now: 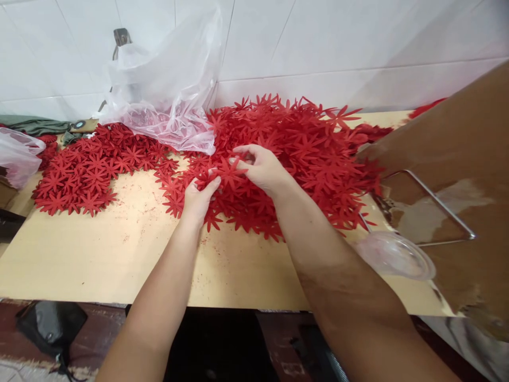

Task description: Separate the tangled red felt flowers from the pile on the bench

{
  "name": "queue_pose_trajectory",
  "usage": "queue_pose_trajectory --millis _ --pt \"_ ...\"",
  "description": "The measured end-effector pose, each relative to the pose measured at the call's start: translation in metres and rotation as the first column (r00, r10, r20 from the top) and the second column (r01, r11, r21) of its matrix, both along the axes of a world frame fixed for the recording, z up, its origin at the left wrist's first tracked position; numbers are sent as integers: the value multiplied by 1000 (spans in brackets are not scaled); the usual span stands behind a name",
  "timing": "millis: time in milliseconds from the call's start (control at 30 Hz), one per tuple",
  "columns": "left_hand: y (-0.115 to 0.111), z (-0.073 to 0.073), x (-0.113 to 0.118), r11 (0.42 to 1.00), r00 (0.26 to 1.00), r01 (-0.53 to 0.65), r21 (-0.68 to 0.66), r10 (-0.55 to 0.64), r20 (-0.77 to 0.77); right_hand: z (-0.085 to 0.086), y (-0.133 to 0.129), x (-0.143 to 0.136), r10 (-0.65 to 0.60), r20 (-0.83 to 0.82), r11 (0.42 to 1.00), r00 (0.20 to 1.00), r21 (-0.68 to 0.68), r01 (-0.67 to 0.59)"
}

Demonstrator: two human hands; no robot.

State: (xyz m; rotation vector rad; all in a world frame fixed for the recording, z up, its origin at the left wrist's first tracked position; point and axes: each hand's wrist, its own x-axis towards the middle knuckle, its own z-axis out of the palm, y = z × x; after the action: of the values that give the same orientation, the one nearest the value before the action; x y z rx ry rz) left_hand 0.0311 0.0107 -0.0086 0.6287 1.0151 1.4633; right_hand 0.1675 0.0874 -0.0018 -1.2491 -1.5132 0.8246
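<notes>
1. Head view: my right hand (260,165) has a red flower (229,173) in a near-closed pinch; my left hand (200,199), also nearly closed, grips red petals (203,181) beside it.
2. Flower pile (306,151) beneath and beyond my grip; petals could snag, tear if tugged.

Red flower cutouts (302,154) all over this bench (147,260)

So there's a big heap of these spread toward the wall (326,42), which is white tile, and both hands are right at the front edge of it. The right hand (258,167) is pinching a red cutout (229,174) between thumb and finger. The left hand (202,196) is just beside it, thumb and fingers on red petals too. Second, flatter pile (87,170) over to the left, and a crumpled clear plastic bag (167,111) slumped behind, between the two. Red crumbs everywhere on the wood lol. Far right there's a clear plastic lid or tub (397,255), can't tell which, near a leaning brown panel (449,143).
</notes>
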Motion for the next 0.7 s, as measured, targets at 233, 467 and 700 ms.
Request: queue_pose_trajectory --millis 233,467,700 --pt "3 -1 -1 997 1000 1 -72 -1 -3 4 -22 -6 -104 81 952 991 297 76" --pt "0 -1 -4 996 990 85 -39 -79 117 -5 -41 -31 39 9 996 999 82 -40" --pt "4 -2 -4 991 973 111 -81 -92 210 -11 -53 -35 100 95 972 990 202 -117"
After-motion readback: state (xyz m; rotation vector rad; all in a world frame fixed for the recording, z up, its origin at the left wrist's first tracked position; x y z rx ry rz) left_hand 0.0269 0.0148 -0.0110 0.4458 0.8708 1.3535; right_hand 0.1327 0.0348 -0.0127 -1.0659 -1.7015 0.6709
